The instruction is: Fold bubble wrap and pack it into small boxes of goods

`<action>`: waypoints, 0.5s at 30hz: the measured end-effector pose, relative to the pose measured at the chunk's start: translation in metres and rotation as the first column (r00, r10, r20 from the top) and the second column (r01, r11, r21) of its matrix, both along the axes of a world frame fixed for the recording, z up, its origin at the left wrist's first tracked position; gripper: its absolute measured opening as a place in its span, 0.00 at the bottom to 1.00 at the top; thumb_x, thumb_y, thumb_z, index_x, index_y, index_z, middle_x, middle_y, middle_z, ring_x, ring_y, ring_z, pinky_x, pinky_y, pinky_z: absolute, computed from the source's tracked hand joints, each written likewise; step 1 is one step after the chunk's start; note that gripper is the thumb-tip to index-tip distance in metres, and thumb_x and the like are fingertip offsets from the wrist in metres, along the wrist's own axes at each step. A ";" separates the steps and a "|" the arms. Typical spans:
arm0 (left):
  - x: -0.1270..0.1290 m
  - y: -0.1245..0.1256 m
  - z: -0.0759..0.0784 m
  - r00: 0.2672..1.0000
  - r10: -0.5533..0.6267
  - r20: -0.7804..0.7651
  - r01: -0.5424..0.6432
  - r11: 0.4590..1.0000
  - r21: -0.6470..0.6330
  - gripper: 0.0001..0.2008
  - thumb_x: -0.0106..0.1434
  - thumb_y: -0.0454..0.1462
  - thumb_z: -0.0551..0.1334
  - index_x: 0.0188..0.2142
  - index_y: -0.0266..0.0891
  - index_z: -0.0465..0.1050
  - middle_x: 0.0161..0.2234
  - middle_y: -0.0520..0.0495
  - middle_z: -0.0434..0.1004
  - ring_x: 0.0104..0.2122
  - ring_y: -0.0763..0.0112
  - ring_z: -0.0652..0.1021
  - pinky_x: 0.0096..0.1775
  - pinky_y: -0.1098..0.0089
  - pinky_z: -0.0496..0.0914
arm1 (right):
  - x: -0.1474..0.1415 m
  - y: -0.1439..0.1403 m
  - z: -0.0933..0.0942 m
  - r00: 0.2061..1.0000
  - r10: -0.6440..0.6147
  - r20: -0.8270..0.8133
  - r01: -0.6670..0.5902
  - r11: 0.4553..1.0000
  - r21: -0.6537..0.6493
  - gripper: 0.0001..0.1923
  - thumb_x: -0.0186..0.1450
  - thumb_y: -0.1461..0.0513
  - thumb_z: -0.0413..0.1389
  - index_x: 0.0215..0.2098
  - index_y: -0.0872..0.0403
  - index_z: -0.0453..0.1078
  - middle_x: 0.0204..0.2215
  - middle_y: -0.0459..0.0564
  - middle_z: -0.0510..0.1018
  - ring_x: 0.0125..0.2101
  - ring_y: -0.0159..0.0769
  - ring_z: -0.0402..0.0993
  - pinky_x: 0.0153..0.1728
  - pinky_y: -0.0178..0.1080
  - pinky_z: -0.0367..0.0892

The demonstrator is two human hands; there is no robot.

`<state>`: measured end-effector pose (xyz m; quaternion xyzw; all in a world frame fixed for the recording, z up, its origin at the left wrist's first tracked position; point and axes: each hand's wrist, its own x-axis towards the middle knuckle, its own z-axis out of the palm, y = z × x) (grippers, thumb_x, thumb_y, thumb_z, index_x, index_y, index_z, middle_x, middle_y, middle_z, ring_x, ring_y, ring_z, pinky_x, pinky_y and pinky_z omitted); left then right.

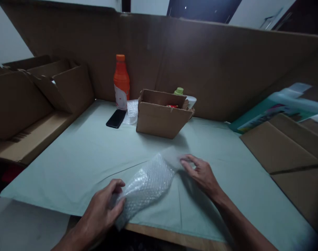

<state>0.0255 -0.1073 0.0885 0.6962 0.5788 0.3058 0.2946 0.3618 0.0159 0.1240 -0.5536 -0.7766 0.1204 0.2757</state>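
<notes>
A sheet of clear bubble wrap (148, 183) lies on the pale green table cover (83, 157) near the front edge. My left hand (104, 209) pinches its near left corner between thumb and fingers. My right hand (201, 172) grips the far right edge of the same sheet, fingertips pressed on it. Between the two hands the sheet arches up slightly.
A small open cardboard box (161, 116) stands at mid-table with a green-capped bottle (179, 91) behind it. An orange bottle (121, 82), a black phone (116, 118) and more bubble wrap (131, 111) sit to its left. Open cartons (62, 83) line the left; flattened cardboard (287, 146) lies right.
</notes>
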 end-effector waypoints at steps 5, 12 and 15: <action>0.016 -0.024 -0.002 0.956 0.019 0.292 0.042 0.979 -0.202 0.35 0.64 0.43 0.61 0.67 0.46 0.51 0.38 0.48 0.74 0.38 0.65 0.79 0.43 0.64 0.74 | -0.016 0.044 0.023 0.991 -0.032 0.132 0.018 0.994 0.108 0.10 0.68 0.60 0.51 0.36 0.53 0.75 0.34 0.48 0.84 0.29 0.37 0.78 0.35 0.39 0.68; 0.025 -0.053 -0.034 0.882 -0.023 0.471 0.225 0.898 -0.378 0.47 0.62 0.46 0.63 0.72 0.43 0.37 0.41 0.45 0.77 0.32 0.68 0.79 0.34 0.68 0.73 | -0.066 0.107 -0.006 0.956 0.035 0.292 -0.071 0.991 0.111 0.07 0.65 0.63 0.58 0.40 0.52 0.77 0.36 0.52 0.84 0.37 0.44 0.78 0.41 0.42 0.67; 0.006 -0.045 -0.018 0.972 -0.140 0.188 0.193 0.934 -0.302 0.30 0.65 0.43 0.62 0.65 0.47 0.58 0.33 0.51 0.79 0.28 0.70 0.78 0.31 0.71 0.72 | -0.056 0.096 -0.011 0.951 -0.030 0.309 -0.027 0.983 0.179 0.17 0.67 0.62 0.56 0.53 0.59 0.73 0.46 0.63 0.81 0.45 0.53 0.76 0.46 0.50 0.65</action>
